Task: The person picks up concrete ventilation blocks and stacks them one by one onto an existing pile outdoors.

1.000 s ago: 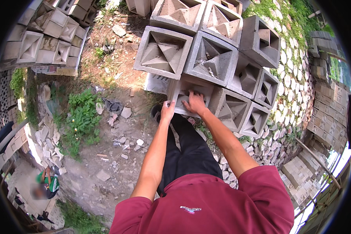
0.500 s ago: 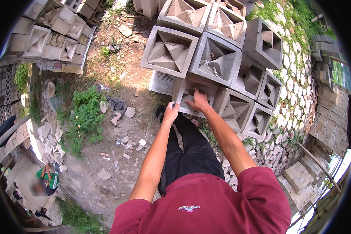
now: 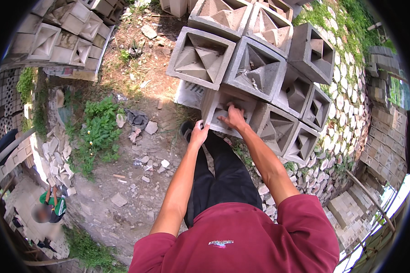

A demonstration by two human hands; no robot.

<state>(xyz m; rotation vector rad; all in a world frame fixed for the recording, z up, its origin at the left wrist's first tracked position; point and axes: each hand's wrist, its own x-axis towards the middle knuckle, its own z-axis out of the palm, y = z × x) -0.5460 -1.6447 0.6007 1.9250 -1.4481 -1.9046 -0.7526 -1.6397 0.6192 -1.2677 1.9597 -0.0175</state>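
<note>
A: What did we record on site, beginning with the largest features?

B: We noted bare ground strewn with rubble, and a bed of pale stones covering the right side, with grass growing over its far part.

A: And the main structure?

B: We found a stack of concrete blocks in front of the person, square-rimmed, with sloping, wedge-like faces set inside. Well apart from it, to the left, we logged a leafy plant.

A: Where did we locate the handled block?

B: At the near left of the stack, its recess turned toward the person, just beside another block on its right.

A: Anything smaller nearby?

B: A crumpled dark item lay near the plant; we could not tell its material.

A: Condition of each grip?

B: The right hand was inside the recess, fingers spread; whether it had hold of any part, we could not tell. The left hand was closed on the handled block's near left edge.
</note>
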